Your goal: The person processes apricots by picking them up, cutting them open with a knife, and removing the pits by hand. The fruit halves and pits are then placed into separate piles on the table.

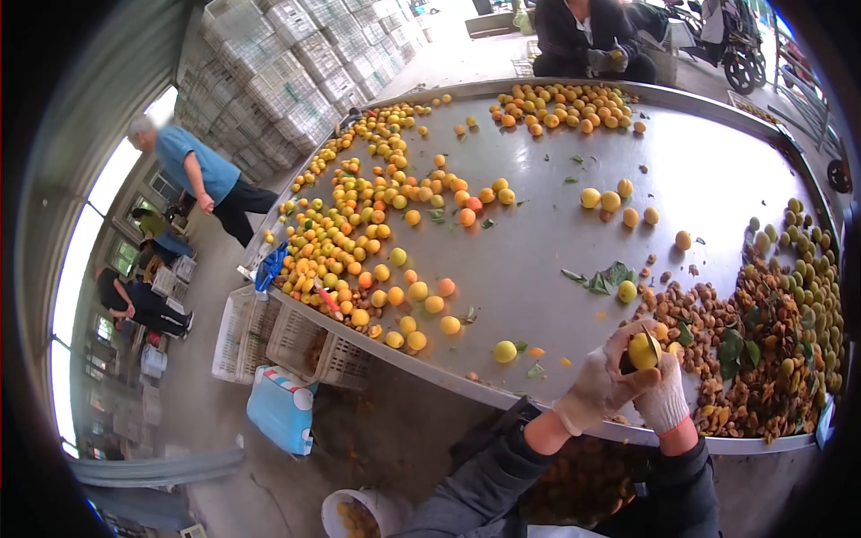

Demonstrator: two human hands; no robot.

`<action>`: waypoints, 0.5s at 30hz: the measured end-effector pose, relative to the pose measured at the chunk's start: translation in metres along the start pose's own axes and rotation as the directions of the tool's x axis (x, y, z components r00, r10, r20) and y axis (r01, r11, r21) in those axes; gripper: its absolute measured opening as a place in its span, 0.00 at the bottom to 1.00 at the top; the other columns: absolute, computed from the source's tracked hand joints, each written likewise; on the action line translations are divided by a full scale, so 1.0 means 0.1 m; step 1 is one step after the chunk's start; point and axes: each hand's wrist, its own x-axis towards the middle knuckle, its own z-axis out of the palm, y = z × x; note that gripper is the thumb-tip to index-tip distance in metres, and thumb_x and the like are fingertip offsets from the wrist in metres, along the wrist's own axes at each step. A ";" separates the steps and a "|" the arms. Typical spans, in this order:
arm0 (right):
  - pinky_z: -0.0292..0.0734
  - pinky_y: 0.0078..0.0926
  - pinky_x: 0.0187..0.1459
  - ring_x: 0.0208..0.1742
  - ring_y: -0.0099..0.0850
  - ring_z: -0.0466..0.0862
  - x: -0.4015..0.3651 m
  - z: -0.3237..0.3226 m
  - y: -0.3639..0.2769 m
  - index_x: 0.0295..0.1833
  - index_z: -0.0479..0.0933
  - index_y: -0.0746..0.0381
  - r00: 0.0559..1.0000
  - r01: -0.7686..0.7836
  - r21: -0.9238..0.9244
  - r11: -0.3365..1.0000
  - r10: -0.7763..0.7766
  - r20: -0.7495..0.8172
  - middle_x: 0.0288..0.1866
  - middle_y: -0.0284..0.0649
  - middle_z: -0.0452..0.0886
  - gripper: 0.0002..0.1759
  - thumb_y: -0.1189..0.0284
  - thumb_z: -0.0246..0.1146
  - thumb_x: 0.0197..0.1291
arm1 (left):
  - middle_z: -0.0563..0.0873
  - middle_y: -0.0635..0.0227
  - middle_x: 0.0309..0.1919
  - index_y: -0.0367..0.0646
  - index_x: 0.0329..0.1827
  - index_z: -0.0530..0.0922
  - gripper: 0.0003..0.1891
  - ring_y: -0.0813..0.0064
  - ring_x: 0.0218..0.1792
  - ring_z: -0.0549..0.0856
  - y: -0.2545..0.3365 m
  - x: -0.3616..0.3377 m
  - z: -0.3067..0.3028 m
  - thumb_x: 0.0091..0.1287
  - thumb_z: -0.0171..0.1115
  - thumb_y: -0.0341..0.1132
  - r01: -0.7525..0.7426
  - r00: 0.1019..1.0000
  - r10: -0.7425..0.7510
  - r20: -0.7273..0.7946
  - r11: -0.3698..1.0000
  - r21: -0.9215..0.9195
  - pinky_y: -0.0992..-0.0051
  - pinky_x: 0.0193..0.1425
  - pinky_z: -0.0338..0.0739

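Both of my hands meet over the near right edge of the metal table [538,296]. My left hand [594,384], in a whitish glove, is closed around a yellow apricot [643,352]. My right hand [664,399], in a knitted white glove, presses close against the same fruit with its fingers curled. A thin dark strip crosses the apricot; I cannot make out whether it is a blade. Just beyond my hands lies a heap of brown pits and scraps [691,309]. A yellow-green apricot [505,351] rests to the left of my hands.
Many apricots [359,215] spread over the table's left side, with another group [565,106] at the back. Green fruits [812,269] line the right rim. Below are plastic crates [300,341] and a white bucket [381,511]. A co-worker [592,40] sits opposite; another person [193,166] stands left.
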 end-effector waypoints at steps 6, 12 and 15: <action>0.77 0.27 0.34 0.31 0.23 0.80 -0.05 0.09 0.12 0.40 0.80 0.67 0.997 -0.026 0.157 0.987 0.037 -0.068 0.28 0.39 0.83 0.08 0.81 0.61 0.53 | 0.83 0.56 0.48 0.38 0.54 0.76 0.29 0.64 0.48 0.84 -0.02 0.03 -0.04 0.58 0.71 0.52 -0.092 0.994 0.102 -0.023 0.956 0.279 0.70 0.53 0.78; 0.76 0.24 0.36 0.33 0.18 0.78 -0.01 -0.05 0.03 0.42 0.81 0.65 0.981 -0.169 0.039 0.985 0.164 0.107 0.28 0.37 0.82 0.09 0.76 0.66 0.55 | 0.84 0.57 0.44 0.39 0.53 0.76 0.29 0.58 0.46 0.85 -0.03 0.02 -0.04 0.57 0.72 0.51 -0.148 0.981 0.193 -0.028 0.830 0.538 0.68 0.49 0.80; 0.76 0.25 0.35 0.32 0.20 0.79 -0.02 -0.03 0.03 0.43 0.81 0.64 0.987 -0.141 0.012 0.990 0.140 0.075 0.28 0.38 0.83 0.09 0.76 0.66 0.54 | 0.84 0.59 0.45 0.38 0.56 0.76 0.30 0.63 0.47 0.85 -0.04 0.01 -0.02 0.57 0.73 0.48 -0.103 0.989 0.142 -0.047 0.876 0.472 0.70 0.51 0.79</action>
